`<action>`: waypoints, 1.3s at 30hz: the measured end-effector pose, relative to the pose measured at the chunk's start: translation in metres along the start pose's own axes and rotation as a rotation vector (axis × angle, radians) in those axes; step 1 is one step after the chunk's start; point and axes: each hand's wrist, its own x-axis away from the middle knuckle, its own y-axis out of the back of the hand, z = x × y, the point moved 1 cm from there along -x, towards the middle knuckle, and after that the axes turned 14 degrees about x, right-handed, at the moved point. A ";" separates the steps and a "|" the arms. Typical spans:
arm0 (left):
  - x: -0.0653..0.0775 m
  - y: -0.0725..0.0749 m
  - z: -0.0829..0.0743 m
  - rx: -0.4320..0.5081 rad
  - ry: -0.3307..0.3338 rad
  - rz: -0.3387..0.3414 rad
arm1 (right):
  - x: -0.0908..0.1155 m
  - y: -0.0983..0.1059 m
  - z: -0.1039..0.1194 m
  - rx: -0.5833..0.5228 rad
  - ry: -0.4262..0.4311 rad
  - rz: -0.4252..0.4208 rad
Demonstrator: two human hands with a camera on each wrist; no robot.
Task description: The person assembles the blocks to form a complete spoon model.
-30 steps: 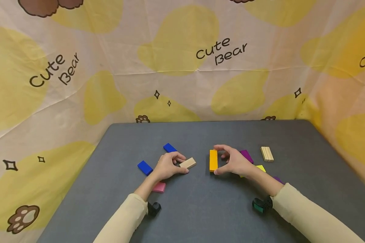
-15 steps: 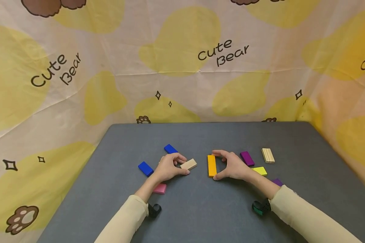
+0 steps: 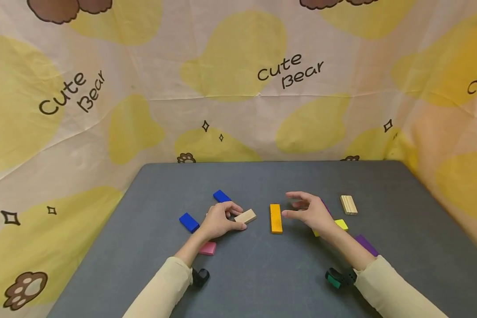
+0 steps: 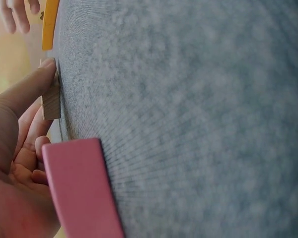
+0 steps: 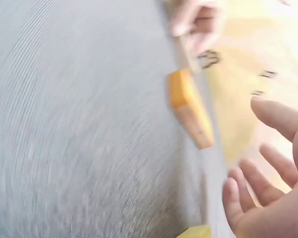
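Between thumb and fingers my left hand [image 3: 219, 220] pinches a plain wooden block [image 3: 246, 216], which lies on the grey table. In the left wrist view, the thumb presses one side of that block [image 4: 51, 105]. An orange block [image 3: 276, 219] lies flat just to its right, apart from it. My right hand [image 3: 311, 215] is raised to the right of the orange block, holding nothing. Its fingers are spread and relaxed in the right wrist view, with a gap to the orange block [image 5: 188, 106], which is blurred there.
Two blue blocks [image 3: 189, 222] and a pink block [image 3: 207, 248] lie around the left forearm. Near the right arm are a yellow block [image 3: 341, 224], a purple block [image 3: 366, 245] and another, mostly hidden. A grooved wooden block [image 3: 348, 205] lies farther right. Printed cloth [image 3: 230, 57] hangs behind.
My right hand first brought the orange block slightly nearer and left, then let go of it and drew back to the right. The left hand keeps its pinch on the plain wooden block.
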 end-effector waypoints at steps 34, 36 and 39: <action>0.002 0.000 -0.004 0.017 -0.024 0.014 | 0.008 -0.032 -0.002 -0.012 -0.053 -0.048; 0.002 0.000 -0.004 0.015 -0.023 0.007 | 0.008 -0.034 -0.003 -0.017 -0.063 -0.051; 0.002 -0.001 -0.003 0.016 -0.025 -0.001 | 0.008 -0.035 -0.004 -0.028 -0.072 -0.054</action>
